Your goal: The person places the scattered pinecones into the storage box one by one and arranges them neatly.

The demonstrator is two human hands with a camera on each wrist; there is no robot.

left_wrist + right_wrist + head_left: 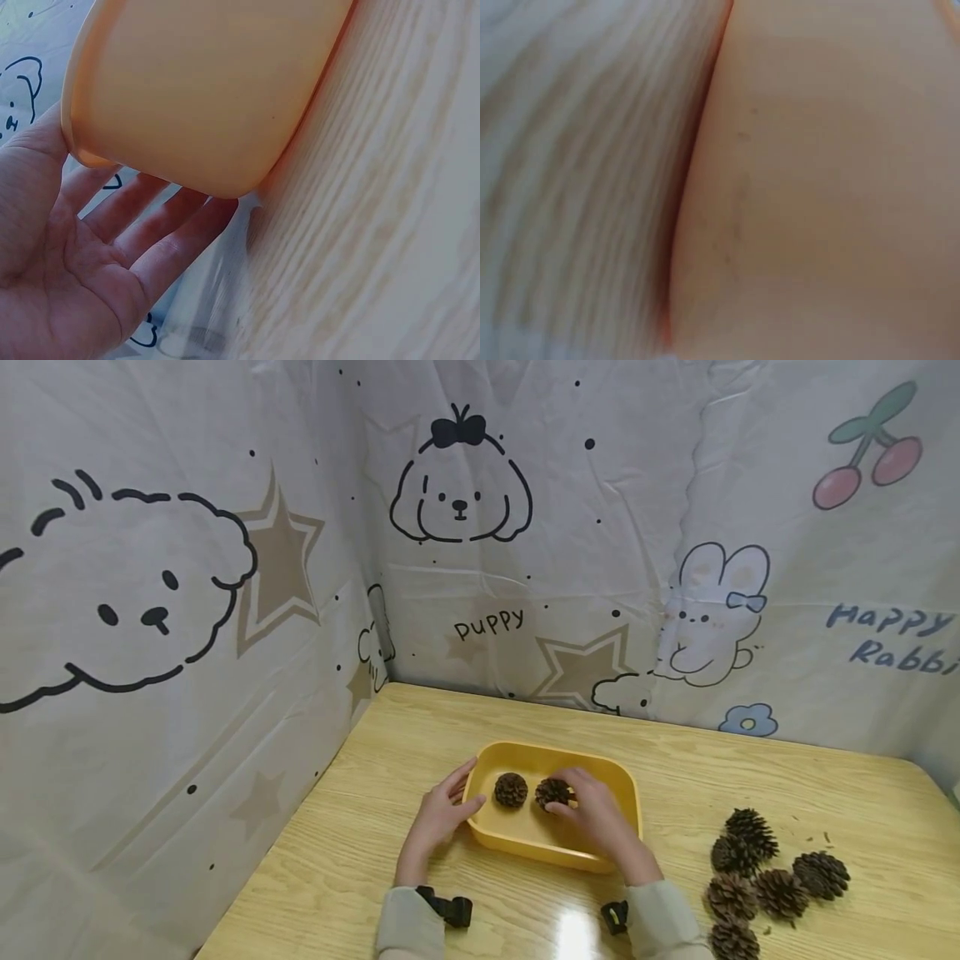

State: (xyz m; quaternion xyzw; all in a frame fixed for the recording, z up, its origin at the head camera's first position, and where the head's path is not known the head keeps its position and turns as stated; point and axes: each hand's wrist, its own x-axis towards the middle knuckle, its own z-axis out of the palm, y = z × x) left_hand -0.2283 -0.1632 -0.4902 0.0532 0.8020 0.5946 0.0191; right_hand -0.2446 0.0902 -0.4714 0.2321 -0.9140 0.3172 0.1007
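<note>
A yellow tray [600, 777] sits on the wooden table and holds two pine cones. My right hand [592, 814] reaches over the near rim and pinches the right pine cone [552, 791] inside the tray. The left pine cone [511, 789] lies free beside it. My left hand [442, 810] rests flat against the tray's left wall, fingers straight; the left wrist view shows the palm [90, 262] by the tray's outer wall [202, 90]. The right wrist view is a blur of tray wall [832, 187] and table.
Several loose pine cones [765, 877] lie in a cluster on the table [750, 768] at the right. Cartoon-printed cloth walls [187, 652] close off the left and back sides. Bare table lies between the tray and the cluster.
</note>
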